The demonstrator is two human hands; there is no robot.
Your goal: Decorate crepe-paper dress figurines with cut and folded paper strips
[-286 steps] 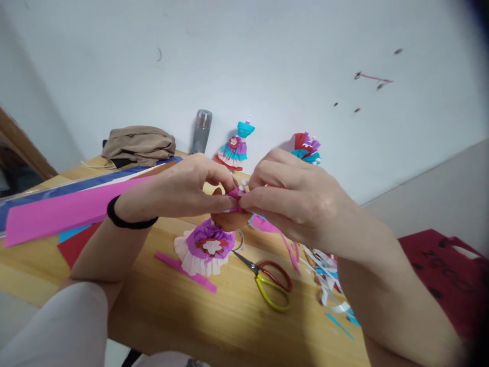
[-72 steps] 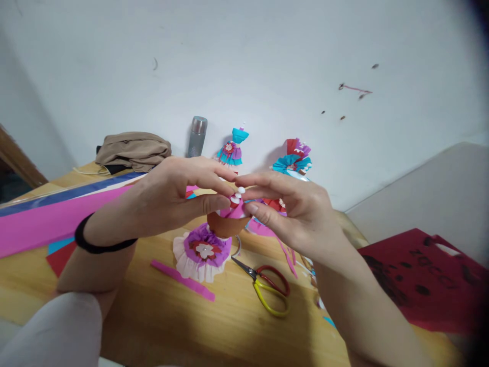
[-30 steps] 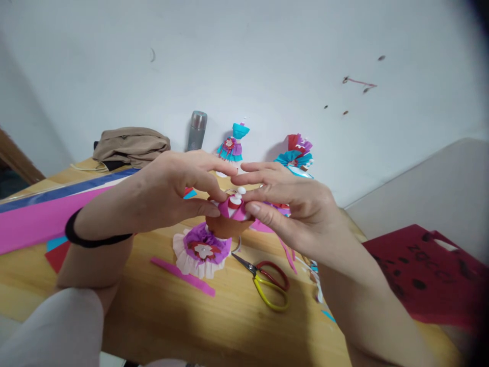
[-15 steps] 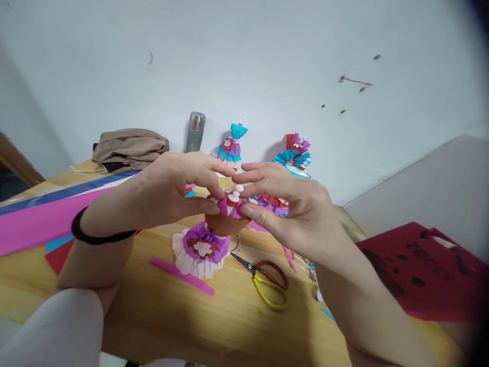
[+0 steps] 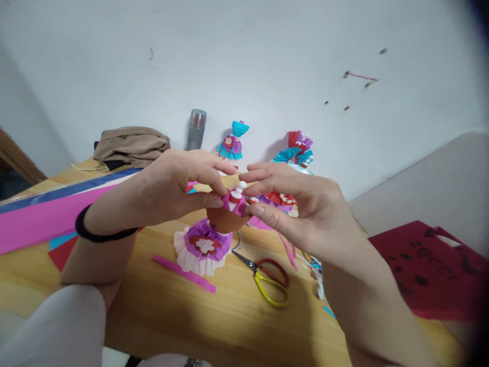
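In the middle of the head view stands a small dress figure with an orange bodice [image 5: 225, 220], white beads [image 5: 242, 185] on top and a ruffled purple and pale pink skirt [image 5: 182, 255] bearing a flower. A magenta crepe paper strip [image 5: 239, 208] wraps around its top. On the left side of this strip, my left hand [image 5: 183, 178] pinches with thumb and index finger. From the right, my right hand [image 5: 305, 204] holds the strip's other side between thumb and fingers. Fingertips hide part of the strip.
Scissors [image 5: 253, 266] with red and yellow handles lie right of the skirt; a loose magenta strip [image 5: 185, 273] lies in front. Other paper dresses [image 5: 240, 128] stand by the wall near a grey flask [image 5: 196, 132]. A red bag [image 5: 420, 275] is at right, paper sheets [image 5: 46, 221] at left.
Both hands and the dress figure's top have shifted slightly right in view, as the whole scene has a little. The grip on the magenta strip looks much the same.
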